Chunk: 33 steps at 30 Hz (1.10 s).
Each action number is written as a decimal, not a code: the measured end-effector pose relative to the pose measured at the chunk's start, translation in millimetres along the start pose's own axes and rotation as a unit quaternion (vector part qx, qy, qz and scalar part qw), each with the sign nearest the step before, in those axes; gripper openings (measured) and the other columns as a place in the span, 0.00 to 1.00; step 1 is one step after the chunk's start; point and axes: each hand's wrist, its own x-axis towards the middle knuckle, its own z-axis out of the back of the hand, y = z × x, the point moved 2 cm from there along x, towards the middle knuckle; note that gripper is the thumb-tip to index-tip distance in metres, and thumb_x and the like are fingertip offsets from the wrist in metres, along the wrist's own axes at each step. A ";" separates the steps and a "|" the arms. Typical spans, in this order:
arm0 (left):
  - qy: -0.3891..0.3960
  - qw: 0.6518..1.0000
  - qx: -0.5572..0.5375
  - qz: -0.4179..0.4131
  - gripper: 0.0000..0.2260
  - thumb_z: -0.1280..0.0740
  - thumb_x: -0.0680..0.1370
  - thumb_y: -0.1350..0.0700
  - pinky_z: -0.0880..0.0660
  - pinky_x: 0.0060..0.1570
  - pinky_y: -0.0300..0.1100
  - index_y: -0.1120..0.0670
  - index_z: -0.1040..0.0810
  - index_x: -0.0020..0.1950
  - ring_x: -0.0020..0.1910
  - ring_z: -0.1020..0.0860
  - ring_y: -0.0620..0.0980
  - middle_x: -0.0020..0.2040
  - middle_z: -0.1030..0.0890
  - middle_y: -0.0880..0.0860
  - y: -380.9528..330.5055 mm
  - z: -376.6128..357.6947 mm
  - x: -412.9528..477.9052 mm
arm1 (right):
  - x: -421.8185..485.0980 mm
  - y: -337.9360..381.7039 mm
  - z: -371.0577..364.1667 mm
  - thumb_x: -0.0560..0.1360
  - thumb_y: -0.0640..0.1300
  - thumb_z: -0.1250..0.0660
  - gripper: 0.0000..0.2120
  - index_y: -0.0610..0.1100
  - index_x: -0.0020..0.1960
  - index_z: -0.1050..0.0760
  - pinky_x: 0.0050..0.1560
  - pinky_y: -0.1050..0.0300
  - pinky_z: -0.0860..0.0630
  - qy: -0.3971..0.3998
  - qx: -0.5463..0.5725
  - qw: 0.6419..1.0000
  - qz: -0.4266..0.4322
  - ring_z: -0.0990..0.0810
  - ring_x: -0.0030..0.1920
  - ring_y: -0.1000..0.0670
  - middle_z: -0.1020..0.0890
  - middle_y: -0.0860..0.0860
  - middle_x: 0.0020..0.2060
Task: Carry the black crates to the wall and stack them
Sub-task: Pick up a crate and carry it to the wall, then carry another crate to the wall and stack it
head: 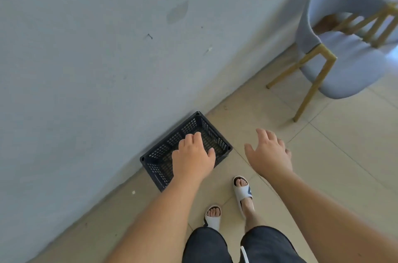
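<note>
A black perforated plastic crate (163, 155) stands upright on the tiled floor, its long side against the pale wall (86, 47). My left hand (193, 155) hovers above the crate's near side with fingers loosely spread and holds nothing; it hides part of the crate's interior and front rim. To the right of the crate, over bare floor, my right hand (269, 152) is open with the fingers apart and holds nothing. No other crate is in view.
A light blue upholstered chair (336, 25) with gold metal legs stands at the upper right near the wall. My feet in white slippers (242, 191) are on the beige tiles just right of the crate.
</note>
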 end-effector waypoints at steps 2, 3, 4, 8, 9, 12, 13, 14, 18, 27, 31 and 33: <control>0.011 0.999 0.027 -0.041 0.31 0.43 0.83 0.40 0.30 0.64 0.55 0.53 0.42 0.82 0.74 0.33 0.56 0.78 0.35 0.55 -12.0 10.2 -14.7 | -31.6 -11.2 9.6 0.80 0.59 0.44 0.31 0.51 0.81 0.43 0.75 0.35 0.40 -0.005 0.012 1.000 -0.018 0.38 0.77 0.41 0.37 0.50 0.79; 0.018 0.997 0.039 -0.063 0.31 0.43 0.83 0.40 0.30 0.65 0.56 0.53 0.42 0.82 0.74 0.34 0.56 0.78 0.35 0.55 -21.2 12.8 -24.2 | -48.2 -20.3 14.7 0.80 0.59 0.44 0.31 0.51 0.81 0.43 0.75 0.34 0.40 -0.010 0.016 0.999 -0.031 0.39 0.78 0.41 0.36 0.50 0.79; 0.023 0.995 0.052 -0.084 0.31 0.43 0.82 0.40 0.31 0.65 0.56 0.53 0.42 0.82 0.75 0.34 0.57 0.79 0.35 0.55 -31.6 14.4 -35.1 | -64.5 -30.7 19.8 0.80 0.60 0.44 0.31 0.51 0.81 0.43 0.75 0.33 0.41 -0.015 0.022 0.999 -0.045 0.39 0.78 0.41 0.36 0.50 0.79; 0.040 0.979 0.102 -0.174 0.31 0.44 0.82 0.39 0.32 0.66 0.56 0.52 0.42 0.81 0.75 0.35 0.57 0.79 0.36 0.54 -88.5 15.2 -77.8 | -121.3 -86.7 47.4 0.80 0.60 0.43 0.31 0.51 0.81 0.43 0.75 0.29 0.43 -0.061 0.049 0.992 -0.102 0.39 0.78 0.41 0.37 0.50 0.79; 0.040 0.973 0.115 -0.197 0.31 0.44 0.82 0.39 0.32 0.67 0.56 0.52 0.42 0.81 0.75 0.36 0.56 0.79 0.36 0.54 -106.5 14.4 -87.7 | -134.8 -103.6 54.6 0.80 0.60 0.43 0.31 0.51 0.80 0.43 0.75 0.29 0.43 -0.071 0.054 0.989 -0.119 0.40 0.78 0.41 0.37 0.50 0.79; 0.029 0.951 0.143 -0.274 0.31 0.44 0.82 0.39 0.33 0.68 0.57 0.53 0.43 0.82 0.76 0.36 0.56 0.79 0.37 0.55 -171.1 9.9 -120.9 | -175.2 -161.2 70.7 0.81 0.61 0.44 0.31 0.51 0.80 0.43 0.75 0.30 0.42 -0.101 0.077 0.976 -0.177 0.40 0.79 0.42 0.38 0.50 0.79; 0.026 0.943 0.149 -0.297 0.32 0.44 0.82 0.39 0.34 0.69 0.57 0.53 0.44 0.82 0.76 0.36 0.56 0.79 0.37 0.55 -195.0 6.5 -134.2 | -188.3 -182.1 73.8 0.81 0.62 0.44 0.32 0.51 0.81 0.44 0.75 0.30 0.41 -0.112 0.087 0.970 -0.197 0.40 0.79 0.42 0.38 0.50 0.80; 0.025 0.934 0.156 -0.320 0.32 0.44 0.83 0.39 0.34 0.69 0.57 0.53 0.44 0.82 0.76 0.36 0.56 0.80 0.37 0.55 -219.1 1.9 -148.7 | -202.2 -203.3 76.1 0.81 0.62 0.44 0.32 0.52 0.81 0.44 0.74 0.30 0.41 -0.121 0.097 0.964 -0.215 0.41 0.79 0.41 0.39 0.50 0.80; 0.025 0.901 0.189 -0.391 0.32 0.44 0.82 0.39 0.33 0.68 0.55 0.53 0.43 0.82 0.76 0.36 0.56 0.78 0.36 0.55 -305.9 -35.8 -218.3 | -267.0 -290.9 74.3 0.81 0.62 0.44 0.33 0.52 0.82 0.46 0.74 0.31 0.40 -0.148 0.141 0.939 -0.277 0.42 0.80 0.41 0.40 0.51 0.81; 0.062 0.806 0.239 -0.538 0.32 0.45 0.82 0.38 0.35 0.70 0.56 0.51 0.45 0.83 0.79 0.39 0.56 0.81 0.39 0.54 -472.3 -144.7 -403.4 | -433.1 -498.3 61.8 0.81 0.63 0.44 0.34 0.51 0.82 0.46 0.73 0.36 0.37 -0.219 0.234 0.843 -0.431 0.39 0.78 0.42 0.39 0.49 0.81; 0.077 0.760 0.261 -0.590 0.32 0.45 0.82 0.38 0.34 0.71 0.56 0.51 0.46 0.83 0.79 0.39 0.56 0.82 0.39 0.54 -528.9 -182.8 -465.9 | -488.3 -564.7 50.7 0.81 0.63 0.44 0.34 0.51 0.82 0.46 0.71 0.37 0.36 -0.221 0.266 0.801 -0.489 0.40 0.78 0.42 0.40 0.48 0.80; 0.089 0.738 0.274 -0.610 0.32 0.45 0.82 0.38 0.35 0.71 0.57 0.51 0.46 0.83 0.79 0.39 0.56 0.81 0.39 0.54 -558.0 -201.9 -492.2 | -509.2 -595.7 46.0 0.81 0.63 0.44 0.34 0.51 0.83 0.47 0.71 0.36 0.36 -0.219 0.283 0.779 -0.515 0.40 0.78 0.41 0.40 0.48 0.81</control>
